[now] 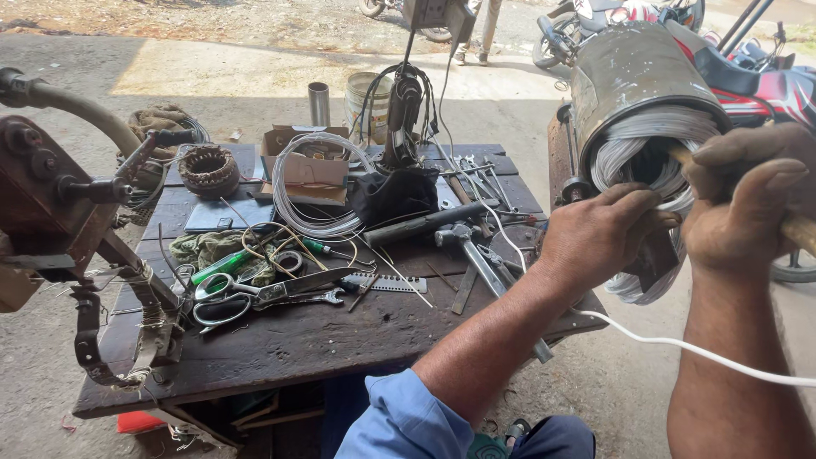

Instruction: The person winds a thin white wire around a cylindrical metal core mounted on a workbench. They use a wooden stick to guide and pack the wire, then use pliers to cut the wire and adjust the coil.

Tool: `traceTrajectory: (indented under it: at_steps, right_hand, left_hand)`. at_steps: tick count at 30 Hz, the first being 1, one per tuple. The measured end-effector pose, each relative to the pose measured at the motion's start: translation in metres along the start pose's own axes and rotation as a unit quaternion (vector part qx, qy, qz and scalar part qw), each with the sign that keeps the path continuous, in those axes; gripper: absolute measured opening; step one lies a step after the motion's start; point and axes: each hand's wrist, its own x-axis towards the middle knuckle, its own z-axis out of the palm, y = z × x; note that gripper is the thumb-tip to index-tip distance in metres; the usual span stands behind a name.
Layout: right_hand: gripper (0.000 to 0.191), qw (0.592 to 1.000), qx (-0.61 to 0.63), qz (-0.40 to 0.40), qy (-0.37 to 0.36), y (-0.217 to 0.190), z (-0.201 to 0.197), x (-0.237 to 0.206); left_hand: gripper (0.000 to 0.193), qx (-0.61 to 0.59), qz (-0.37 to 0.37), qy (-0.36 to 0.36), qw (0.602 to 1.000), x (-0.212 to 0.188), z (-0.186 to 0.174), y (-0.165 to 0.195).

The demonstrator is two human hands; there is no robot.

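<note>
- Outdoors on bare concrete, a dark wooden workbench [280,340] stands littered with tools
- right hand [748,212] is closed around a wooden stick [799,229] pushed into the white windings of the motor stator [642,93], which is tilted at the bench's right edge
- left hand [599,234] cups the coil ends; judged best to brace firmly and press evenly, sparing the wire coating
- packages: open brown cardboard box [302,166] mid-bench, pale round tub [364,100] behind it, labels unreadable

Single head-worn view, looked down and forward from close above the hands, over a cluttered workbench [340,340], toward sunlit ground.
</note>
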Motion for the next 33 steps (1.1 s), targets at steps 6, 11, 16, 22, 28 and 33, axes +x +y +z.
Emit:
traceTrajectory:
  at_steps: [6, 11, 16, 22, 28, 33]
  right_hand:
    - [0.07, 0.999, 0.001, 0.011, 0.043, -0.001, -0.004, 0.003]
    - [0.069, 0.996, 0.044, 0.075, 0.018, -0.045, -0.02, -0.014]
    - [0.061, 0.992, 0.065, 0.093, -0.05, -0.102, -0.04, -0.023]
    - [0.06, 0.995, 0.001, 0.096, 0.014, -0.117, -0.029, -0.029]
    - [0.065, 0.999, 0.022, 0.007, -0.024, -0.068, -0.023, -0.011]
    - [0.069, 1.0, 0.007, 0.004, -0.003, -0.022, -0.013, -0.005]
  left_hand:
    - [0.024, -0.011, 0.01, 0.025, 1.0, -0.003, 0.003, -0.005]
    - [0.034, 0.004, 0.029, 0.023, 0.999, -0.003, 0.002, -0.002]
    - [0.037, -0.005, 0.029, 0.032, 0.999, 0.001, -0.001, 0.001]
    - [0.036, -0.02, 0.029, 0.03, 0.999, 0.001, -0.008, 0.002]
    - [0.033, -0.041, 0.017, 0.038, 0.998, -0.001, -0.007, -0.001]
    - [0.036, -0.041, 0.009, 0.042, 0.998, -0.007, -0.003, 0.001]
